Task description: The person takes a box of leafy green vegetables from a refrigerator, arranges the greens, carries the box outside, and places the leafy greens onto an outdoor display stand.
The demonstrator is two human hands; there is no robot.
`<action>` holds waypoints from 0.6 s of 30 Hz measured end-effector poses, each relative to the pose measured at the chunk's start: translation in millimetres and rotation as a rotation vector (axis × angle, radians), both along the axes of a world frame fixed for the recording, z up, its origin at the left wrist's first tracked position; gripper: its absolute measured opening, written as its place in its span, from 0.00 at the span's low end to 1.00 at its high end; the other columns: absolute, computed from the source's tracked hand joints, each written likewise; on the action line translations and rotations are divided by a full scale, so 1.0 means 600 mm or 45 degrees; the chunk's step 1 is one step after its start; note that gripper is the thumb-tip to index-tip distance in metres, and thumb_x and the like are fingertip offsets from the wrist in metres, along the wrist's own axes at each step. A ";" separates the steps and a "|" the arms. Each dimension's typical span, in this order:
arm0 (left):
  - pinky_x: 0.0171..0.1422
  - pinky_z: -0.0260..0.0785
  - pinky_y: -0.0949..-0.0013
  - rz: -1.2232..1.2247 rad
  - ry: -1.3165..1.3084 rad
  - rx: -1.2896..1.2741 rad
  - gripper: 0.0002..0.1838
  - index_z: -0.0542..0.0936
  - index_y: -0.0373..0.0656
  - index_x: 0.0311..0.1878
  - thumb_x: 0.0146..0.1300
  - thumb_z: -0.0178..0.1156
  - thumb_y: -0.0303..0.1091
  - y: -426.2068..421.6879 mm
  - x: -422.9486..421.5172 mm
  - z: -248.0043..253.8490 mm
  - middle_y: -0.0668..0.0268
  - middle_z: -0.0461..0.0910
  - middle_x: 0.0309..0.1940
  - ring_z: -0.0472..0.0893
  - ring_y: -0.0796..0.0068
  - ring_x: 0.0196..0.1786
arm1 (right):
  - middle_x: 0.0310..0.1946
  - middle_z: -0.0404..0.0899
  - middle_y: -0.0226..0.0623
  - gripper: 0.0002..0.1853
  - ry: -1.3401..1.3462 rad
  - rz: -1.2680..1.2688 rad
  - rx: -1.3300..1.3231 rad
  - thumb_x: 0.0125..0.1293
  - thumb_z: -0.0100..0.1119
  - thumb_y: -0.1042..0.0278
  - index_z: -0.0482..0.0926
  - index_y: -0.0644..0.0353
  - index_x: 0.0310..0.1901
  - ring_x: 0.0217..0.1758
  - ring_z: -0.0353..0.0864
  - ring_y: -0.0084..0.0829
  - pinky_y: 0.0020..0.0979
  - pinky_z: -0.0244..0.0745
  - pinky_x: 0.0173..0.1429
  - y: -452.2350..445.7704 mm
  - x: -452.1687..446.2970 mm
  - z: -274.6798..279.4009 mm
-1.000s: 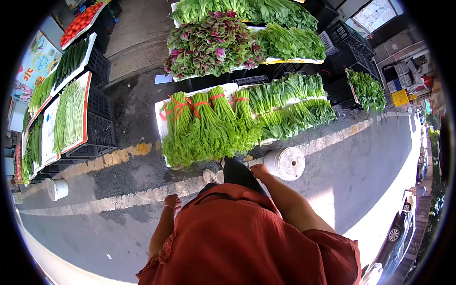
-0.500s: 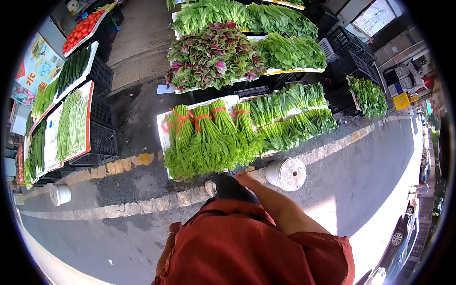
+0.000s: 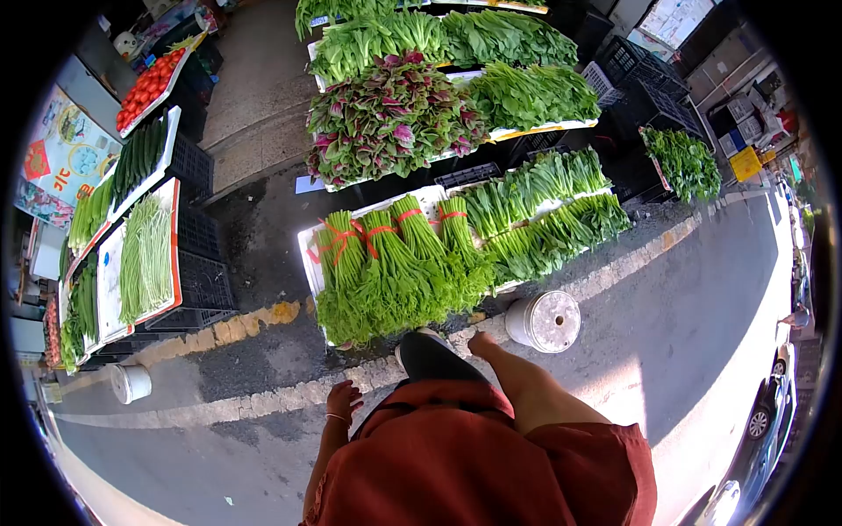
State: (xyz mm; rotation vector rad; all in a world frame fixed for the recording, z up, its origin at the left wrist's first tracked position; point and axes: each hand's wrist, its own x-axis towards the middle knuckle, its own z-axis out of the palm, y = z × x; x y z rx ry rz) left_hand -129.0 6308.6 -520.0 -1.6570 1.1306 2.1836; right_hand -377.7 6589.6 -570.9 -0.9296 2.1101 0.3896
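Note:
My left hand (image 3: 344,399) hangs beside my body over the pavement, its fingers apart and nothing in it; a thin band circles the wrist. My right hand (image 3: 480,344) is low in front of my right leg, beside a white lidded bucket (image 3: 544,322) without visibly touching it. Its fingers are too foreshortened to read. Ahead of both hands lie bundles of leafy green stems (image 3: 395,276), tied with red bands, on a white foam tray (image 3: 309,254). Shorter leafy greens (image 3: 553,202) are lined up to their right.
Red-and-green amaranth (image 3: 395,123) is heaped behind. To the left, long beans (image 3: 146,259), cucumbers (image 3: 142,158) and tomatoes (image 3: 153,86) sit on trays above black crates (image 3: 202,280). Another white bucket (image 3: 132,383) stands at left. A raised kerb (image 3: 289,396) crosses ahead; a car (image 3: 759,430) is far right.
My left hand has swung forward and its fingers now show. The stall has shifted slightly down and right in view as I step.

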 end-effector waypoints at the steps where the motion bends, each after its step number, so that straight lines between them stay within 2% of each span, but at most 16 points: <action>1: 0.30 0.67 0.66 0.012 0.005 0.037 0.14 0.68 0.45 0.43 0.50 0.47 0.30 0.004 0.012 -0.010 0.65 0.72 0.27 0.73 0.71 0.29 | 0.27 0.77 0.38 0.09 0.068 0.127 -0.037 0.48 0.45 0.72 0.78 0.59 0.25 0.31 0.77 0.32 0.34 0.72 0.28 0.001 -0.003 -0.011; 2: 0.29 0.67 0.67 -0.078 0.009 0.041 0.13 0.68 0.45 0.42 0.50 0.47 0.31 0.006 0.028 -0.032 0.65 0.72 0.27 0.73 0.71 0.28 | 0.26 0.77 0.38 0.08 0.165 0.087 -0.179 0.48 0.46 0.71 0.78 0.59 0.24 0.31 0.77 0.33 0.35 0.73 0.29 0.002 -0.003 -0.045; 3: 0.29 0.66 0.67 -0.308 0.059 -0.022 0.12 0.68 0.46 0.40 0.50 0.48 0.32 0.004 0.058 -0.075 0.65 0.72 0.26 0.73 0.71 0.28 | 0.26 0.77 0.39 0.08 0.097 -0.048 -0.173 0.47 0.47 0.70 0.78 0.59 0.23 0.32 0.77 0.34 0.36 0.72 0.31 -0.011 -0.006 -0.044; 4: 0.28 0.66 0.67 -0.681 0.200 -0.217 0.11 0.68 0.46 0.39 0.50 0.48 0.33 -0.003 0.097 -0.133 0.66 0.72 0.25 0.73 0.71 0.27 | 0.24 0.77 0.37 0.09 0.065 -0.182 -0.126 0.48 0.47 0.68 0.77 0.59 0.23 0.30 0.77 0.34 0.36 0.72 0.30 -0.039 -0.005 0.010; 5: 0.28 0.66 0.67 -1.079 0.306 -0.485 0.10 0.68 0.47 0.38 0.49 0.49 0.33 -0.008 0.131 -0.170 0.66 0.71 0.25 0.73 0.71 0.26 | 0.23 0.77 0.37 0.09 0.114 0.042 -0.222 0.49 0.45 0.69 0.77 0.58 0.23 0.26 0.77 0.33 0.34 0.72 0.27 -0.046 -0.005 0.000; 6: 0.26 0.65 0.68 -1.612 0.130 -0.784 0.06 0.71 0.48 0.30 0.48 0.50 0.36 -0.011 0.134 -0.146 0.67 0.70 0.21 0.72 0.70 0.24 | 0.21 0.76 0.38 0.10 0.218 -0.201 -0.408 0.49 0.44 0.65 0.77 0.57 0.23 0.23 0.77 0.32 0.32 0.72 0.25 -0.041 0.006 -0.056; 7: 0.23 0.63 0.69 -2.145 -0.026 -1.093 0.06 0.73 0.48 0.21 0.46 0.51 0.38 -0.014 0.133 -0.112 0.67 0.69 0.18 0.71 0.69 0.22 | 0.22 0.76 0.39 0.11 -0.075 -0.654 -0.470 0.48 0.46 0.61 0.77 0.56 0.25 0.25 0.76 0.32 0.32 0.72 0.28 -0.053 0.008 -0.017; 8: 0.23 0.63 0.68 -2.175 0.043 -1.205 0.07 0.72 0.48 0.20 0.45 0.52 0.38 -0.020 0.160 -0.148 0.67 0.69 0.18 0.71 0.68 0.21 | 0.23 0.76 0.40 0.12 -0.290 -1.132 -0.536 0.46 0.47 0.58 0.77 0.55 0.26 0.27 0.76 0.32 0.31 0.71 0.30 -0.067 0.011 0.025; 9: 0.23 0.62 0.68 -2.110 0.117 -1.260 0.07 0.71 0.47 0.18 0.44 0.52 0.39 -0.028 0.183 -0.182 0.67 0.68 0.17 0.70 0.67 0.21 | 0.23 0.76 0.40 0.12 -0.293 -1.141 -0.538 0.46 0.47 0.58 0.77 0.55 0.26 0.27 0.76 0.32 0.31 0.71 0.30 -0.059 0.020 0.017; 10: 0.22 0.62 0.67 -2.052 0.202 -1.329 0.08 0.71 0.47 0.16 0.42 0.53 0.40 -0.041 0.206 -0.220 0.67 0.68 0.17 0.70 0.66 0.21 | 0.24 0.76 0.40 0.12 -0.183 -0.973 -0.571 0.46 0.48 0.58 0.77 0.54 0.27 0.27 0.76 0.32 0.31 0.71 0.31 -0.054 0.026 0.002; 12: 0.22 0.61 0.65 -1.971 0.339 -1.472 0.11 0.69 0.46 0.13 0.40 0.54 0.41 -0.068 0.225 -0.268 0.66 0.66 0.16 0.69 0.64 0.20 | 0.26 0.77 0.39 0.11 -0.106 -0.891 -0.682 0.48 0.47 0.61 0.78 0.55 0.28 0.29 0.77 0.32 0.32 0.72 0.34 -0.036 0.031 -0.037; 13: 0.22 0.61 0.65 -2.037 0.362 -1.550 0.11 0.69 0.46 0.14 0.39 0.55 0.41 -0.074 0.199 -0.241 0.66 0.67 0.17 0.69 0.63 0.20 | 0.27 0.77 0.39 0.11 -0.064 -0.848 -0.734 0.48 0.47 0.63 0.78 0.55 0.29 0.30 0.77 0.32 0.32 0.72 0.35 -0.028 0.033 -0.053; 14: 0.24 0.63 0.66 -1.780 0.379 -1.359 0.10 0.71 0.46 0.18 0.44 0.55 0.41 -0.085 0.181 -0.206 0.67 0.67 0.16 0.70 0.66 0.21 | 0.28 0.77 0.39 0.11 -0.018 -0.563 -0.463 0.49 0.46 0.65 0.78 0.57 0.29 0.32 0.77 0.33 0.33 0.72 0.36 -0.020 0.025 -0.068; 15: 0.24 0.63 0.66 -1.785 0.381 -1.381 0.10 0.71 0.46 0.18 0.44 0.55 0.41 -0.086 0.153 -0.180 0.67 0.67 0.16 0.70 0.66 0.21 | 0.29 0.77 0.39 0.11 0.027 -0.286 -0.187 0.49 0.46 0.68 0.78 0.59 0.30 0.33 0.77 0.35 0.33 0.72 0.37 -0.011 0.019 -0.074; 17: 0.30 0.64 0.63 -0.867 -0.083 -0.450 0.07 0.70 0.49 0.29 0.49 0.50 0.40 -0.068 0.077 -0.100 0.68 0.68 0.21 0.70 0.70 0.25 | 0.30 0.77 0.40 0.10 0.098 -0.192 -0.233 0.48 0.45 0.70 0.77 0.62 0.29 0.34 0.77 0.37 0.35 0.72 0.36 0.019 0.013 -0.025; 18: 0.33 0.65 0.61 -0.395 -0.304 0.014 0.08 0.69 0.50 0.34 0.52 0.47 0.40 -0.060 0.051 -0.082 0.68 0.69 0.24 0.70 0.71 0.27 | 0.30 0.77 0.41 0.10 0.164 -0.499 -0.230 0.48 0.46 0.70 0.77 0.61 0.28 0.34 0.77 0.37 0.35 0.72 0.35 0.050 0.012 -0.094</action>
